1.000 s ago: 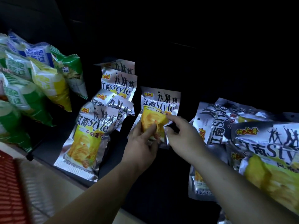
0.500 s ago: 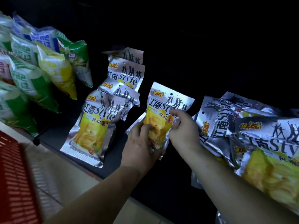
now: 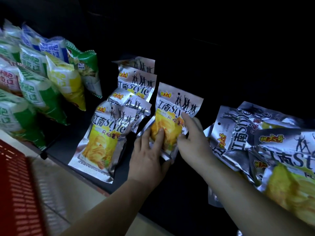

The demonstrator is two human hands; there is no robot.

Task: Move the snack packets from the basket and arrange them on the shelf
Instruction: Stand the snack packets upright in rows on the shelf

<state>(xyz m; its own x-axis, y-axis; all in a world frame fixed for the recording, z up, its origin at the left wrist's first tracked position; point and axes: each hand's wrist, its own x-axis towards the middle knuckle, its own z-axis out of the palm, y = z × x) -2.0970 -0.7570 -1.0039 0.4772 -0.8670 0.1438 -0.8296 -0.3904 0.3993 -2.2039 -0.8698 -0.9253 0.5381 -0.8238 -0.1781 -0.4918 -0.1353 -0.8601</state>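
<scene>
A silver and yellow snack packet (image 3: 172, 114) stands tilted on the dark shelf (image 3: 88, 147) at centre. My left hand (image 3: 148, 155) grips its lower left part, fingers over the yellow print. My right hand (image 3: 192, 138) pinches its right edge, thumb low and index finger on the front. To its left a row of several matching packets (image 3: 109, 138) leans back one behind another. A loose heap of the same packets (image 3: 265, 147) lies to the right, partly behind my right forearm.
Green, yellow and blue snack bags (image 3: 42, 86) fill the shelf's left end. A red plastic basket (image 3: 15, 191) shows at the lower left over a pale tiled floor (image 3: 71, 193). The back of the shelf is dark.
The packet has been turned more upright beside the left row, both hands staying on it. The view has shifted slightly, so the shelf items sit lower and further right.
</scene>
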